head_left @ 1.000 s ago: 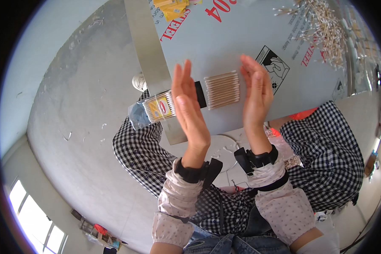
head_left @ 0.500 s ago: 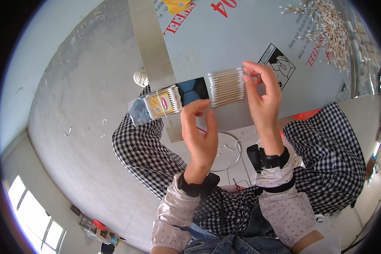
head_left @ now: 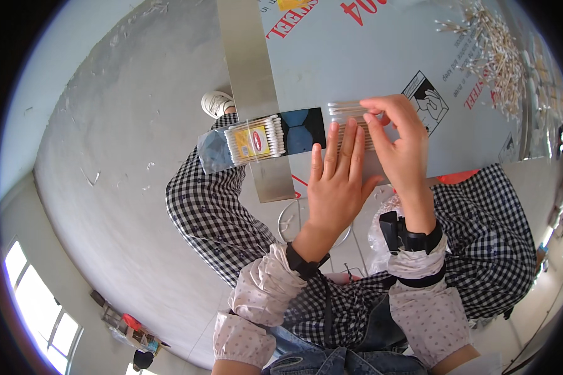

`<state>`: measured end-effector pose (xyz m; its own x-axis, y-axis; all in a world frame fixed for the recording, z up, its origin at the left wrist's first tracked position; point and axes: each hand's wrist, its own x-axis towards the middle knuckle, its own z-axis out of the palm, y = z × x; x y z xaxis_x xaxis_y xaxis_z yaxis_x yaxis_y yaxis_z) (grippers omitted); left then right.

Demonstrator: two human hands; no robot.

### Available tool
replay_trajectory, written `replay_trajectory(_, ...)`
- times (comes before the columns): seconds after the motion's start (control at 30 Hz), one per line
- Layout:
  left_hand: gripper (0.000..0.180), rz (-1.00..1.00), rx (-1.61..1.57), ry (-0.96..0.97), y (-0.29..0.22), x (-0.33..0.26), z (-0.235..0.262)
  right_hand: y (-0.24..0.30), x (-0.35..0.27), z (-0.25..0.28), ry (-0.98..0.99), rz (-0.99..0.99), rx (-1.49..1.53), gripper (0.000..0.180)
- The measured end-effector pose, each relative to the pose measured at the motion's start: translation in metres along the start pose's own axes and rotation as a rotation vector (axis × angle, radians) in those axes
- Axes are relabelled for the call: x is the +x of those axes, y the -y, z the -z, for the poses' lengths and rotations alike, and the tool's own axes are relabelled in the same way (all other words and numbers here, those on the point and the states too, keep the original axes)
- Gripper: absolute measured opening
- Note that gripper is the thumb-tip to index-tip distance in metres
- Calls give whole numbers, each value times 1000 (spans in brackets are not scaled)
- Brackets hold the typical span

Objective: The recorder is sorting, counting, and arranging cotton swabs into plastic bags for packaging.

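Observation:
A row of white-tipped cotton swabs [head_left: 341, 111] lies side by side on the grey sheet-covered table. My left hand [head_left: 338, 184] rests flat over the row's lower part, fingers stretched out, hiding many swabs. At the row's upper right end, my right hand [head_left: 399, 140] pinches a swab's tip between thumb and index finger; its other fingers are curled. To the left, a clear bag [head_left: 216, 153] lies across the table edge. Inside it are a bundle of swabs [head_left: 275, 136] and a yellow label card [head_left: 252, 143]. The bag lies beside a dark patterned strip [head_left: 301, 130].
A large loose heap of swabs [head_left: 497, 62] lies at the table's far right, near clear packs [head_left: 544, 75]. A yellow packet [head_left: 292, 4] is at the far edge of view. My checkered-covered legs [head_left: 213, 200] flank the table's near edge; a metal ring [head_left: 288, 219] shows below.
My left hand has moved right and flattened onto the swab row. My right hand stays at the row's right end. The whole view has shifted slightly.

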<state>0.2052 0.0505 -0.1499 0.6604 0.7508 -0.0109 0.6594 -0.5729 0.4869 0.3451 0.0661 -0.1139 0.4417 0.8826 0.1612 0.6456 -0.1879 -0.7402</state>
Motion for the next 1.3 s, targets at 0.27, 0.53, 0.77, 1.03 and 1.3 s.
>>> replay_trajectory(0.27, 85, -6, 22, -20, -1, -7, -8, 2, 20, 1, 300, 312, -234, 17)
replay_trajectory(0.53, 83, -20, 19, -39, -1, -7, -12, 2, 36, 0, 452, 626, -555, 17)
replay_trajectory(0.77, 88, -20, 8, -56, 0, -7, -10, 14, 40, 44, 263, 382, -360, 15)
replay_trajectory(1.03, 92, -25, -23, -70, 3, -7, -6, 0, -6, 161, -13, -200, -116, 25)
replay_trajectory(1.3, 90, -96, -138, 40, 6, -31, 13, -73, -83, 235, -44, -533, -376, 30)
